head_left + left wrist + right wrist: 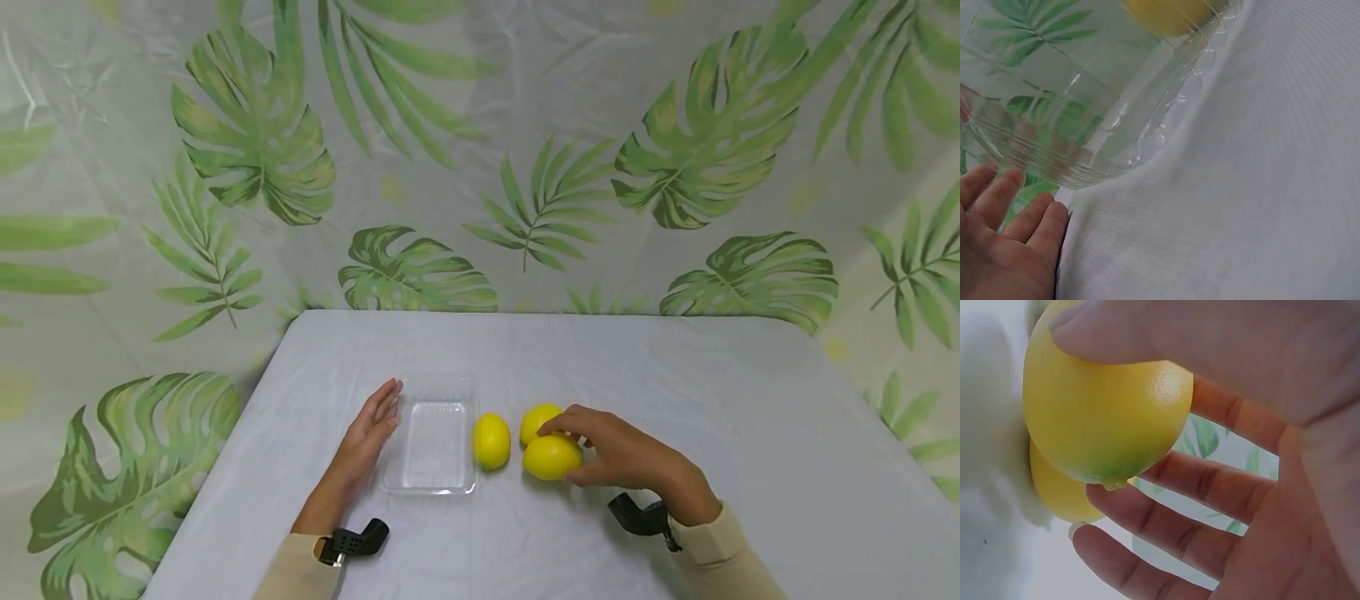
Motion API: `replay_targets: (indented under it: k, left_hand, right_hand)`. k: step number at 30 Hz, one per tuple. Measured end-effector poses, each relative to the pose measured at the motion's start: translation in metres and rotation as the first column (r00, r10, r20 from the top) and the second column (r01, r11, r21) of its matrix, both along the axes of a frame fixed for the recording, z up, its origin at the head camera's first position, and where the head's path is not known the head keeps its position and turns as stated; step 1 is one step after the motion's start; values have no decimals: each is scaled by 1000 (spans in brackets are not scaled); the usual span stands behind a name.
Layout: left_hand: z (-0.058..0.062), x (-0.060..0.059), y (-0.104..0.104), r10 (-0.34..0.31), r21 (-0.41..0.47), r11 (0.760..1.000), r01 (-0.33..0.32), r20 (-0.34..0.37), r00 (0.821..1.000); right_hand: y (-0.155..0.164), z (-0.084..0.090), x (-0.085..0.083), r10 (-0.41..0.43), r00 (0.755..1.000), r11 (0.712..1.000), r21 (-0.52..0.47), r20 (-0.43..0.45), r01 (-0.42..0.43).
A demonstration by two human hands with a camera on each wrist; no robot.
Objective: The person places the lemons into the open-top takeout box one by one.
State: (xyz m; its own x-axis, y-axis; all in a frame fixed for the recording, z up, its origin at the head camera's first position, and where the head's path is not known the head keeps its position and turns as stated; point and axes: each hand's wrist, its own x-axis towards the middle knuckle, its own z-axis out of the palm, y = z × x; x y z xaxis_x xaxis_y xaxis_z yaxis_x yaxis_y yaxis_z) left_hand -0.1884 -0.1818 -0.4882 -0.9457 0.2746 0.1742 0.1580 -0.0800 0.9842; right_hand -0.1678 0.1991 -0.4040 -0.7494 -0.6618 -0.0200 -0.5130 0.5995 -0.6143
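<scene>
On the table lies a clear plastic container (437, 442), its top open. My left hand (367, 437) is at the container's left side, fingers extended; in the left wrist view the fingers (1047, 231) lie close to its wall. Right of the container sits a yellow lemon (491, 442). Farther right, my right hand (626, 450) holds another lemon (552, 457) between thumb and fingers. The right wrist view shows the thumb across this lemon (1104, 412) and fingers behind it. A third lemon (538, 419) lies just behind the held one, partly hidden by it.
A white cloth covers the table (675, 375). Behind it hangs a leaf-patterned curtain (525, 125). Each wrist wears a black camera mount, the left one (360, 539) near the container's front and the right one (641, 514) below the right hand.
</scene>
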Motion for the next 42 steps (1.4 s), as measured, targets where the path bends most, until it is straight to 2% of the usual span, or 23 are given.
replay_targets:
  k: [7,12,21,32,42]
  left_hand:
    - [0,0,0,0,14,1000,0,-5,1000]
    - [1,1,0,5,-13,1000,-4,10,1000]
    - [0,1,-2,11,-12,1000,-11,9,1000]
    - [0,1,0,2,-13,1000,-2,25,1000]
    - [0,-1,-2,14,-55,998,-12,27,1000]
  right_hand:
    - [-1,0,-1,17,999,1000,-18,-35,-18]
    - [-4,1,0,18,998,999,-29,-56,-19]
    - [-17,4,0,35,996,998,-54,-81,-39]
    - [-30,13,-5,10,993,995,-95,-121,-22]
    - [-62,18,-21,-44,991,986,-164,-130,22]
